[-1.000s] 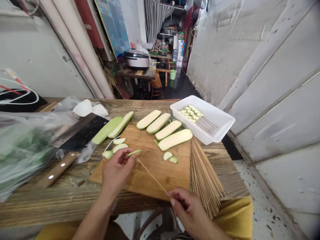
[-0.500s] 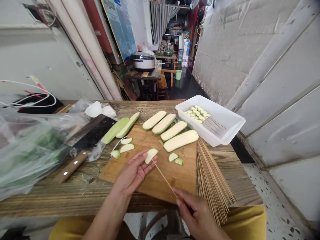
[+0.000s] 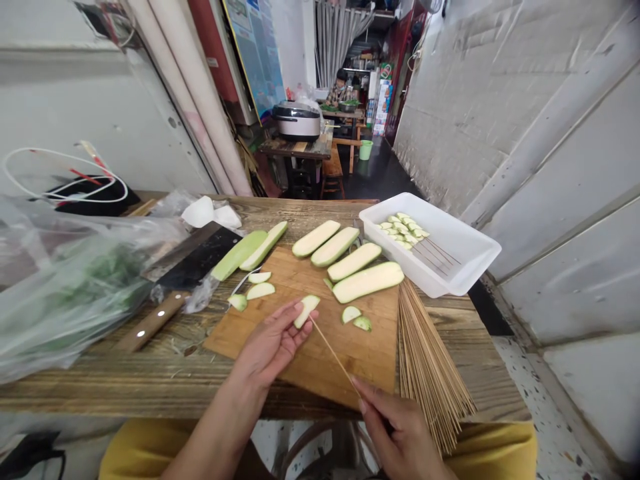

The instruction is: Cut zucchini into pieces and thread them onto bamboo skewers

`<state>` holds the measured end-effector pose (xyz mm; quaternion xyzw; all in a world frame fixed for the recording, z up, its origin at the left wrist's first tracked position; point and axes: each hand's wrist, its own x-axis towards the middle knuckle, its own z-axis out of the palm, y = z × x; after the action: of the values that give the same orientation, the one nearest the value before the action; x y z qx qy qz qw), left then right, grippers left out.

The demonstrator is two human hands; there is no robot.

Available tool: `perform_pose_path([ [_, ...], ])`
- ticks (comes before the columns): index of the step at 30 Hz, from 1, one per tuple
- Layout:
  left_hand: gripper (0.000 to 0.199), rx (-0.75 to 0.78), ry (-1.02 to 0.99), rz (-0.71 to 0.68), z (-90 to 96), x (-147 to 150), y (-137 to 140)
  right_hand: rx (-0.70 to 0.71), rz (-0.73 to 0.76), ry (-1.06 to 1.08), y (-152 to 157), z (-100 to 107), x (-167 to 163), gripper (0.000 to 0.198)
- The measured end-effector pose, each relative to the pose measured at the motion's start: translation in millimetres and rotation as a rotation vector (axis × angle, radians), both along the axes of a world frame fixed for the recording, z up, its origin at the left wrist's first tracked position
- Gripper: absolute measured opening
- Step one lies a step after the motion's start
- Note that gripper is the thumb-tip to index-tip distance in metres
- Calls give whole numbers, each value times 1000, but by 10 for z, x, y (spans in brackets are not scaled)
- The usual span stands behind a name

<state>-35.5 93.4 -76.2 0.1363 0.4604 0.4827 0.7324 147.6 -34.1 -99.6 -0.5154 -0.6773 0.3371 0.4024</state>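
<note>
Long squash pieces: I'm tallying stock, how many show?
6: four long, green-skinned squash pieces along the far side of the brown wooden board; two more beside the black-bladed cleaver. Others may be hidden.

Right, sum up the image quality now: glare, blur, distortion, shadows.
Head view: lines on the right-hand wall slant steeply, likely wide-angle distortion; head view: glints on the knife handle rivets; head view: plastic bag looks soft, slice and skewer fairly clear; head view: no hard shadows on the cutting board.
</note>
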Motion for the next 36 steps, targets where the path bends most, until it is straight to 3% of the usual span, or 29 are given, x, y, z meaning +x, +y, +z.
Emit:
perform_pose_path([
  [11, 12, -15, 10, 4, 18, 4, 4, 64, 20, -4, -14, 40, 16, 36],
  [27, 14, 6, 79, -31, 66, 17, -22, 47, 40, -43, -44, -27, 66, 35],
  [36, 18, 122, 194, -72, 72, -3, -23, 52, 51, -51, -60, -41, 89, 36],
])
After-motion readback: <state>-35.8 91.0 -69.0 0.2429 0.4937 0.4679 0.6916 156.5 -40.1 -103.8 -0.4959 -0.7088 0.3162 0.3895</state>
